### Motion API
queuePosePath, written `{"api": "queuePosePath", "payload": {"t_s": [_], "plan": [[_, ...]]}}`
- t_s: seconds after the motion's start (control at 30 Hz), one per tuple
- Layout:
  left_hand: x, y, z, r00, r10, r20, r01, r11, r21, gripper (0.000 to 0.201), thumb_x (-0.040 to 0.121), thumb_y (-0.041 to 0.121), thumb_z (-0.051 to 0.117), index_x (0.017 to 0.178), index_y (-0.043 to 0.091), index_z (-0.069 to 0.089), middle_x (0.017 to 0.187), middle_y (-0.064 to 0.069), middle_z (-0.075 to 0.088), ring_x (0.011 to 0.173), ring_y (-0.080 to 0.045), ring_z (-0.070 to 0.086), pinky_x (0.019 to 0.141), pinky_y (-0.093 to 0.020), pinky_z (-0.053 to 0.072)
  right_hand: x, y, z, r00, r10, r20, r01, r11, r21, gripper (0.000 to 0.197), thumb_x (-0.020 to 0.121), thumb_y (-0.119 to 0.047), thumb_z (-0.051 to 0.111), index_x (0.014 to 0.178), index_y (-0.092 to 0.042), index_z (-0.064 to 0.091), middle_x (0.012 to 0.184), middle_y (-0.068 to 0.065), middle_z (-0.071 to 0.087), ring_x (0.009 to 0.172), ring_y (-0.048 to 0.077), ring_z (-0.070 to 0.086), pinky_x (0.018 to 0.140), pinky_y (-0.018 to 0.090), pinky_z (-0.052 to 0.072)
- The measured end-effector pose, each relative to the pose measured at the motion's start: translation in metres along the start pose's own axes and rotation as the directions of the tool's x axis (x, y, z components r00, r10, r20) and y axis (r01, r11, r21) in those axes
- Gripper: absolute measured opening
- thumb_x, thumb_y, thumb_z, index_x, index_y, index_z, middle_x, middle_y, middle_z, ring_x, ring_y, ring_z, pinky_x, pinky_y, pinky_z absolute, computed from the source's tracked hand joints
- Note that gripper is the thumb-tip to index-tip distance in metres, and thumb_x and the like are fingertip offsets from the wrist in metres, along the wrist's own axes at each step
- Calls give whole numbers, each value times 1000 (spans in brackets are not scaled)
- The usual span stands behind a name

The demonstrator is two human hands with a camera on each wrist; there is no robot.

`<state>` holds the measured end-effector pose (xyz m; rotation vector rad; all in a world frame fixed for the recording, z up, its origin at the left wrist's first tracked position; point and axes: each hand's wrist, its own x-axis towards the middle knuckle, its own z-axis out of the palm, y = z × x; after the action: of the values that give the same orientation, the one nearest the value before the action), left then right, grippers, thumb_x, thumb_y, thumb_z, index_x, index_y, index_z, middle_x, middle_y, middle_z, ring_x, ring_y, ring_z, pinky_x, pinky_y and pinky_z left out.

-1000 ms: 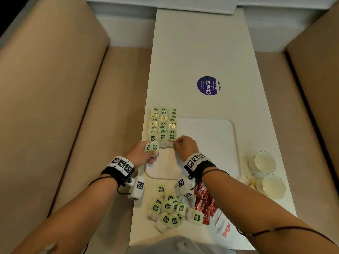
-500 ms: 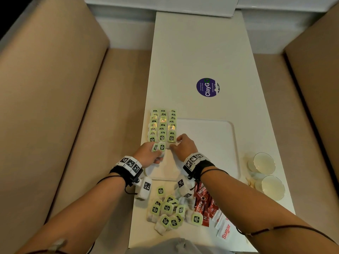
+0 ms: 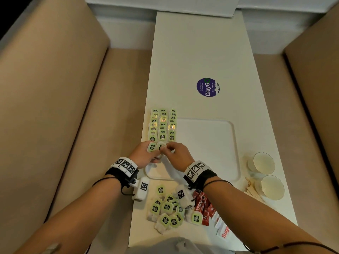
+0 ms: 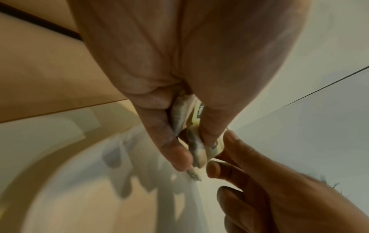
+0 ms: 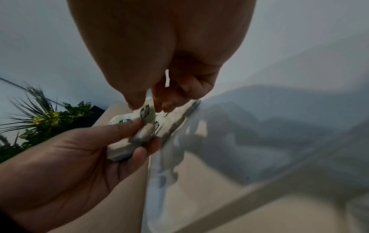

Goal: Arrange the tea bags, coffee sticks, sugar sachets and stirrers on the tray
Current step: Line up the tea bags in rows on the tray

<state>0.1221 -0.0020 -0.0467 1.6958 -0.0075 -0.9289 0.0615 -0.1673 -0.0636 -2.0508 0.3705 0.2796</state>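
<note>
Both the left hand (image 3: pixel 145 155) and the right hand (image 3: pixel 178 154) pinch small green-labelled tea bags (image 3: pixel 156 146) in their fingers, above the white tray's (image 3: pixel 236 143) near-left part. Three neat rows of tea bags (image 3: pixel 162 125) lie at its far-left edge. On the surface (image 3: pixel 201 52) near the person are red "Nescafe" sticks (image 3: pixel 202 206), "Sugar" sachets (image 3: pixel 224 231), and a purple "ClayGo" sticker (image 3: pixel 207 87) farther away.

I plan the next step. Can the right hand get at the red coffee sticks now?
Probably not at once: the right hand pinches a tea bag together with the left hand. The red coffee sticks lie uncovered beside that wrist.

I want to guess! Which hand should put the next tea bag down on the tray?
Probably the right hand: it is pinching a tea bag out of the left hand, which holds a few, just below the rows on the tray.
</note>
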Motion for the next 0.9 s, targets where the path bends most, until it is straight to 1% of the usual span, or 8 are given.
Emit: {"api": "queuePosePath", "payload": {"t_s": [0.13,0.2,0.3,0.37,0.47,0.53,0.67,0.9], "plan": [[1,-3,-4,997,-22,-75,24,999,22,24,93,10,69,116,8,65,99,-19,74,78,-24,70,65,-32,59,1,-5,4,999,-37,-25,37,999,8,24,100,-31,60,89,-12,69,84,3,70,79,20,62,74,35,50],[-1,-1,-6,993,-4,-116,12,997,70,14,93,15,70,107,12,68,96,-18,75,74,-20,67,64,-29,56,3,-6,5,998,-34,-48,35,999,19,28,100,-35,59,88,-11,68,82,5,69,78,22,63,75,39,50],[-3,0,-9,986,10,-167,1,998,66,8,93,16,70,100,14,67,89,-13,75,70,-17,65,59,-24,54,3,-5,4,999,-27,36,27,1000,-1,30,97,-43,62,88,-16,70,84,-3,70,82,14,64,76,31,51],[-3,-2,-12,981,1,-192,13,997,73,18,93,16,70,110,11,66,90,-14,74,68,-15,67,58,-22,54,4,-5,4,995,-28,95,31,999,-33,22,97,-36,64,90,-18,72,86,-7,69,81,11,62,75,27,46],[-3,-5,-15,979,-9,-205,28,996,89,20,93,18,70,111,9,66,88,-12,73,63,-11,66,56,-21,54,8,-8,4,994,-35,102,40,998,-52,15,98,-28,63,88,-20,72,84,-8,67,74,5,58,74,24,42],[-4,-6,-16,976,-1,-219,21,996,89,17,93,17,70,106,7,67,84,-11,73,64,-13,67,58,-23,55,11,-10,6,995,-25,99,29,999,-44,16,97,-27,63,86,-21,72,81,-7,68,66,1,56,71,25,43],[-5,-9,-20,975,10,-223,13,995,100,8,93,16,70,98,9,70,78,-8,72,64,-13,66,57,-23,55,14,-16,11,995,-2,103,8,998,-57,23,96,-25,60,77,-17,70,72,-3,67,60,7,55,67,27,46],[0,-16,-27,940,-91,-329,88,996,-24,4,92,10,68,90,7,69,71,-12,65,64,-24,60,59,-30,52,23,-17,24,994,103,32,-99,989,-106,27,98,-32,55,79,-22,71,75,-5,73,76,13,68,78,32,55]]}}
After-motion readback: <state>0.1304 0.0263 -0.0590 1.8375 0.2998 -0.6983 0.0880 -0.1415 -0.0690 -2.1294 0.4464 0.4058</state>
